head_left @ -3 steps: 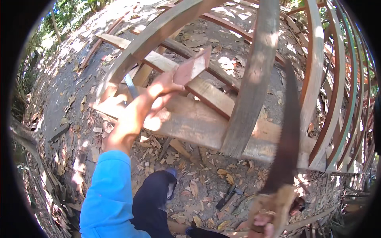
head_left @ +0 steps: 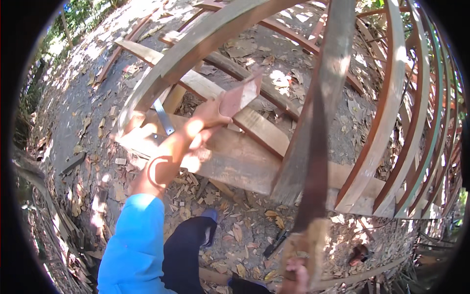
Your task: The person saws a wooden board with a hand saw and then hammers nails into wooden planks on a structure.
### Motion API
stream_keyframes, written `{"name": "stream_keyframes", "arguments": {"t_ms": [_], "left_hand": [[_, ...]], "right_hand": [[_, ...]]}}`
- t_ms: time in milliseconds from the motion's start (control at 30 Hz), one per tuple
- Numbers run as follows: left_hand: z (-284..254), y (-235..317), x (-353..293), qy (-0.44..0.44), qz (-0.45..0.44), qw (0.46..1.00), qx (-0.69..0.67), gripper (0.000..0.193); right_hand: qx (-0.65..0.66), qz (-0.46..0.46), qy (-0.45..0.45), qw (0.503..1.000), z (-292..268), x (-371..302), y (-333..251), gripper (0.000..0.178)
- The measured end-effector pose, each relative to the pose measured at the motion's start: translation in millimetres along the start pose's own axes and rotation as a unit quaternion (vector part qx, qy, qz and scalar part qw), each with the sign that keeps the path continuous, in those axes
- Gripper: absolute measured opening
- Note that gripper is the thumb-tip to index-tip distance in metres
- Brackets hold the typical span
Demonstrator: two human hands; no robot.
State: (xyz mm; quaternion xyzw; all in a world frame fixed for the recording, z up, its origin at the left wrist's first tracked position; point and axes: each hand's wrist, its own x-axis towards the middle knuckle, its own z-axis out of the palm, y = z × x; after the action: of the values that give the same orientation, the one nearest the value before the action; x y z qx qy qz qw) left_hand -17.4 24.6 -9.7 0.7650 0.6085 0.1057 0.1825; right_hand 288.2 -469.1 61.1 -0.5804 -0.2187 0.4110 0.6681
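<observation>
While my left hand (head_left: 213, 115) clamps the flat reddish wooden board (head_left: 240, 98), my right hand (head_left: 297, 275), clasping the dark-bladed, wood-handled saw (head_left: 317, 171), needs steadiness.

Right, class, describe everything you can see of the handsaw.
The handsaw has a long, dark brown, rusty-looking blade, narrowing toward its far end, and a pale, wooden-looking handle held in the right hand's grip. The blade points away from the person, overlapping a broad plank in this view; whether they touch is unclear. Blur hides its teeth.
</observation>
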Motion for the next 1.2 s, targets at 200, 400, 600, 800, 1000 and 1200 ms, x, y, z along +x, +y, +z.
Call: {"name": "stream_keyframes", "arguments": {"t_ms": [200,400,600,800,1000,1200], "left_hand": [[20.1,-3.7,10.5,-0.004,-0.030,0.998,-0.058,0.122],[24.3,1.0,30.0,0.141,0.024,0.990,0.013,0.072],[35.0,18.2,102.5,0.142,-0.015,0.987,-0.072,0.037],[49.5,31.2,112.7,0.141,-0.049,0.988,0.037,0.033],[50.1,29.8,122.7,0.136,-0.060,0.989,0.026,0.030],[59.3,29.3,126.2,0.132,-0.083,0.987,0.046,0.046]], "right_hand": [[-0.162,-0.002,0.001,0.987,160.7,47.9,-24.3,0.031],[-0.232,-0.056,-0.047,0.970,254.8,122.6,-4.2,0.049],[-0.314,-0.133,-0.085,0.936,291.7,159.4,30.1,0.058],[-0.328,-0.080,-0.089,0.937,273.6,162.7,41.4,0.057],[-0.365,-0.148,-0.131,0.910,264.3,166.5,41.5,0.064],[-0.394,-0.208,-0.150,0.882,260.9,176.5,40.7,0.068]]}}
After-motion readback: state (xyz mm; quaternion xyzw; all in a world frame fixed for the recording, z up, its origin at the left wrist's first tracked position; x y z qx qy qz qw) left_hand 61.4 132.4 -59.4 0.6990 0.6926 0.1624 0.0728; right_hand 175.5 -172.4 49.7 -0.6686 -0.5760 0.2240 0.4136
